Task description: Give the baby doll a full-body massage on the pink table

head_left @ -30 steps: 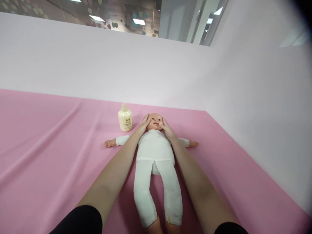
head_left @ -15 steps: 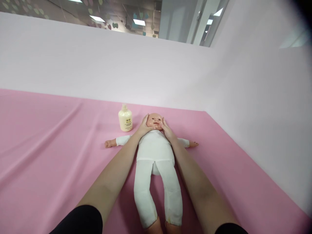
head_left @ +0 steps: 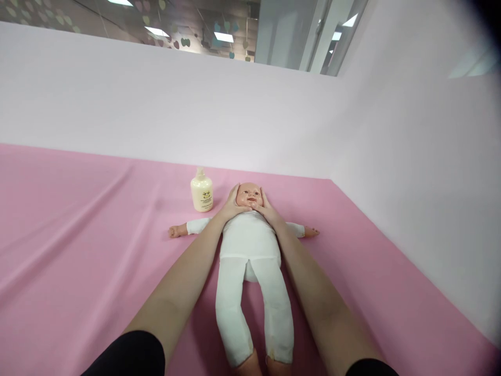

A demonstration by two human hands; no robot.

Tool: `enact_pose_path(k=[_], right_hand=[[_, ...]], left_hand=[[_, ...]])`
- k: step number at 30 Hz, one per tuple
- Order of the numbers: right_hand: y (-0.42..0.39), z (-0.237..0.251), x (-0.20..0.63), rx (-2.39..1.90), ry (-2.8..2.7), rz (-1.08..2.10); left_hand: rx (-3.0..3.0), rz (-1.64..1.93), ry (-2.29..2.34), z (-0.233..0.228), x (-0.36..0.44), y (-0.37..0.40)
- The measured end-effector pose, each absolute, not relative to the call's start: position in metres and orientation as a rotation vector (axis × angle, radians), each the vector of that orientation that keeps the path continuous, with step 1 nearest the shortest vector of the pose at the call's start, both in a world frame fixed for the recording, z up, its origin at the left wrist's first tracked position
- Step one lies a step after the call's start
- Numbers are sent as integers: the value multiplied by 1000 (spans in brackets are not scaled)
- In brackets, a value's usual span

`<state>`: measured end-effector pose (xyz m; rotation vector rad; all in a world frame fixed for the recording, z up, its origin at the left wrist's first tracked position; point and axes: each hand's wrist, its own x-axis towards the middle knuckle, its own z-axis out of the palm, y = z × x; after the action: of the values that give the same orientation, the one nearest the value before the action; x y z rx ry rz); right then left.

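Observation:
A baby doll (head_left: 249,245) in a white suit lies on its back on the pink sheet (head_left: 78,235), arms spread, head pointing away from me. My left hand (head_left: 230,206) cups the left side of the doll's head, fingers up along the cheek. My right hand (head_left: 265,209) rests against the right side, thumb under the chin. Both of my forearms run alongside the doll's body.
A cream-coloured lotion bottle (head_left: 201,190) stands upright just left of the doll's head. White partition walls (head_left: 391,156) close the sheet off at the back and on the right.
My thumbs have slid down from the doll's cheeks toward its chin. The doll and the bottle have not moved.

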<state>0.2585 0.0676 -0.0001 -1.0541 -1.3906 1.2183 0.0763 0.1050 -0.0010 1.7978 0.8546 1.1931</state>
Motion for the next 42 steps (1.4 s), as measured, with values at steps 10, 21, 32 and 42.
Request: enact_pose_path(k=[10, 21, 32, 42], right_hand=[[66, 4, 258, -1065, -1448, 1203], [63, 7, 256, -1024, -1319, 1255], [71, -1, 249, -854, -1133, 1433], [58, 14, 242, -778, -1060, 1442]], left_hand=[[1790, 1098, 872, 5, 72, 103], [1775, 1160, 859, -1, 74, 107], [1729, 1189, 846, -4, 76, 110], [1636, 1223, 805, -8, 80, 117]])
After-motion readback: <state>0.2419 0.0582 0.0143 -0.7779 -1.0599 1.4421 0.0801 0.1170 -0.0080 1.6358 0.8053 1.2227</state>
